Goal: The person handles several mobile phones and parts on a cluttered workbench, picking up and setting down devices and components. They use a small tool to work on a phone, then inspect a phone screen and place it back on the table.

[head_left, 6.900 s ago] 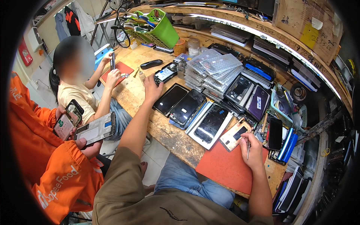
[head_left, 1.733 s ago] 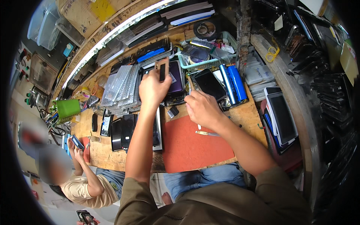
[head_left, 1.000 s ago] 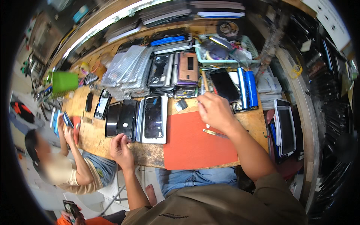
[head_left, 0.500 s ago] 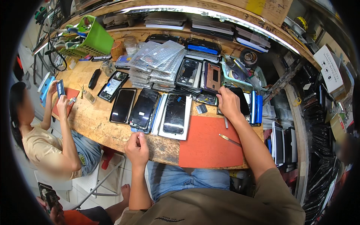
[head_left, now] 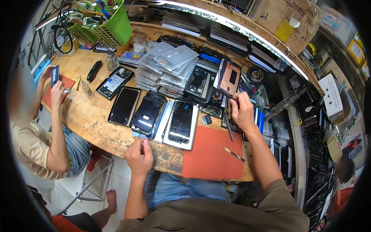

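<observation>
right hand (head_left: 242, 112) pinches a thin, stiff tool (head_left: 229, 124), best gripped mid-shaft; left hand (head_left: 139, 154) rests near, fingers curled shut, empty.

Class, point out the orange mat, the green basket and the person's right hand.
orange mat (head_left: 210, 154), head view, bare middle.
green basket (head_left: 118, 27), head view, side wall.
right hand (head_left: 242, 112), head view, back of the hand.

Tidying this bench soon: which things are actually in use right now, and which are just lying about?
In use:
right hand at the opened phone back
left hand at the table edge

Lying about:
dark phones
red mat
green basket
bagged parts stack
</observation>
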Action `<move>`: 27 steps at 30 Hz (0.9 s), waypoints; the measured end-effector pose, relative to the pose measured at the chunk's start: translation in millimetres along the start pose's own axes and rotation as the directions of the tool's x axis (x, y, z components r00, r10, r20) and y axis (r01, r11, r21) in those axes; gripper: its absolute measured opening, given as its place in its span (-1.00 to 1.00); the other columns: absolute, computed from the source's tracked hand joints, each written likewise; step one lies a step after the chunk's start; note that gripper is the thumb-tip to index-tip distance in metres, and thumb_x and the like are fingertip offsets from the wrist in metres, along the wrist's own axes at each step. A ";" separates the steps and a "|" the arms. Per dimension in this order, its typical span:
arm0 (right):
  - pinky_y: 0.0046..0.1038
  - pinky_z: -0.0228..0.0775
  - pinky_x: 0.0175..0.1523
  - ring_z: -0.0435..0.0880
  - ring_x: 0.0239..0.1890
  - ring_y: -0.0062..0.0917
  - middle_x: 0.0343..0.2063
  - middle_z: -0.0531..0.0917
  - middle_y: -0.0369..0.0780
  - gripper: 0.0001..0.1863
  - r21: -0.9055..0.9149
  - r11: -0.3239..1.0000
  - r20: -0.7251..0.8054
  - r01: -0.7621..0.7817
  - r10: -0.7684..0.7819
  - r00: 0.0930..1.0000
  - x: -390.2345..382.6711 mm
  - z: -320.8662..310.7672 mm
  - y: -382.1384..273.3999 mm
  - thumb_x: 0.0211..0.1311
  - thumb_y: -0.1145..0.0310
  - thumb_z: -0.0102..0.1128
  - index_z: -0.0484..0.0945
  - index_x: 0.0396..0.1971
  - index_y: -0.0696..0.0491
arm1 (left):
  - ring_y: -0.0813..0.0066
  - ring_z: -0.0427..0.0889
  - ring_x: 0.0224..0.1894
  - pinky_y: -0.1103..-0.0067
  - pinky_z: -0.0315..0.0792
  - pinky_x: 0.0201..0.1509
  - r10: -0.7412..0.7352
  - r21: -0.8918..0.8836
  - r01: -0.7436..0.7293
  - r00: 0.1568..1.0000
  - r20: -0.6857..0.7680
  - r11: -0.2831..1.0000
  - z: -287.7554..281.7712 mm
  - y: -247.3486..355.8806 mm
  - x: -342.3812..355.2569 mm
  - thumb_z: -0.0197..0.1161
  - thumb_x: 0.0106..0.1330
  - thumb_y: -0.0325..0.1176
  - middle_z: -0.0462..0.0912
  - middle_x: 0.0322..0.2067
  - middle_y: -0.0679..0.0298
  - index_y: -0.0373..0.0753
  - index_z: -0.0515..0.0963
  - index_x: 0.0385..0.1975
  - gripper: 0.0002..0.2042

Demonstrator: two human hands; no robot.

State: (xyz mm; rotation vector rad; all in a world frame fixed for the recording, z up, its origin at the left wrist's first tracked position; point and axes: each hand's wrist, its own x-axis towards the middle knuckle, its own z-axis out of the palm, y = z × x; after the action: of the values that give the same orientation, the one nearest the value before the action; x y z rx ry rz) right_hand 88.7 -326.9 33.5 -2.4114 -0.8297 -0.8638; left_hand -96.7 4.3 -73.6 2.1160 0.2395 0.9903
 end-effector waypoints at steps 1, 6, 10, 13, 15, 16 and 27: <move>-0.13 0.50 -0.24 0.64 -0.31 -0.01 -0.31 0.54 -0.01 -0.84 -0.004 1.000 0.002 0.008 -0.008 1.000 4.4 -1.2 -1.4 0.27 0.61 0.26 0.49 -0.20 0.19 | 0.32 0.53 -0.66 0.40 0.35 -0.55 0.009 0.000 -0.009 1.000 -0.003 1.000 -0.1 -0.3 0.0 0.29 0.37 -0.44 0.54 -0.66 0.20 -0.27 0.63 -0.36 -0.92; -0.13 0.50 -0.24 0.65 -0.31 -0.02 -0.33 0.56 -0.03 -0.85 0.025 0.998 0.029 0.057 -0.058 0.998 17.6 9.5 -9.7 0.26 0.60 0.27 0.51 -0.21 0.16 | 0.30 0.52 -0.67 0.40 0.34 -0.56 0.022 -0.013 -0.022 1.000 -0.020 1.000 0.7 -2.0 -1.1 0.29 0.36 -0.44 0.54 -0.65 0.20 -0.27 0.63 -0.36 -0.93; -0.14 0.56 -0.25 0.67 -0.29 -0.03 -0.29 0.55 -0.06 -0.84 -0.021 0.999 0.099 0.040 -0.038 0.994 12.5 40.4 -16.0 0.29 0.51 0.32 0.49 -0.24 0.13 | 0.30 0.51 -0.66 0.40 0.34 -0.54 0.012 -0.020 -0.012 1.000 -0.026 1.000 1.1 -3.9 -2.6 0.28 0.36 -0.44 0.54 -0.64 0.19 -0.28 0.63 -0.37 -0.92; -0.08 0.54 -0.25 0.67 -0.27 -0.03 -0.27 0.57 -0.09 -0.84 -0.051 0.999 0.119 0.016 -0.010 0.993 10.8 67.6 -18.6 0.29 0.48 0.32 0.49 -0.24 0.06 | 0.32 0.52 -0.64 0.41 0.34 -0.52 -0.029 -0.033 0.028 0.999 -0.035 0.999 -0.6 -4.2 -3.2 0.27 0.38 -0.44 0.55 -0.62 0.19 -0.29 0.62 -0.38 -0.90; -0.06 0.53 -0.24 0.68 -0.27 -0.02 -0.27 0.58 -0.10 -0.85 -0.005 1.000 0.036 -0.020 0.020 0.999 9.0 79.9 -20.3 0.29 0.47 0.31 0.50 -0.22 0.04 | 0.33 0.53 -0.62 0.42 0.35 -0.50 -0.034 -0.053 0.033 0.999 -0.027 0.998 1.5 -3.2 -2.7 0.25 0.40 -0.43 0.56 -0.61 0.18 -0.30 0.62 -0.37 -0.88; -0.08 0.55 -0.24 0.69 -0.25 -0.04 -0.27 0.59 -0.09 -0.84 0.013 0.998 0.035 -0.068 0.068 0.997 8.5 85.3 -22.4 0.31 0.46 0.30 0.51 -0.19 0.05 | 0.33 0.53 -0.61 0.43 0.36 -0.50 -0.026 -0.050 0.025 0.999 -0.022 0.998 0.8 -3.2 -2.1 0.25 0.41 -0.42 0.56 -0.61 0.18 -0.31 0.62 -0.37 -0.88; -0.05 0.56 -0.05 0.70 -0.11 0.06 -0.16 0.68 0.03 -0.44 0.154 0.914 0.124 -0.374 0.358 0.925 4.9 101.9 -25.7 0.25 0.35 0.44 0.44 0.21 0.03 | 0.33 0.51 -0.60 0.41 0.36 -0.47 -0.028 0.022 0.027 0.999 0.041 0.999 1.3 -2.6 -2.2 0.21 0.45 -0.40 0.54 -0.63 0.18 -0.32 0.59 -0.36 -0.85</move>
State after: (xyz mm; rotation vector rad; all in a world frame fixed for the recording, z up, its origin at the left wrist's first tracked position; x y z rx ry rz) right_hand 116.7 -247.7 -29.8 -2.3559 -0.4370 -0.5128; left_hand -96.9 4.3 -77.3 2.1442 0.2593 0.9308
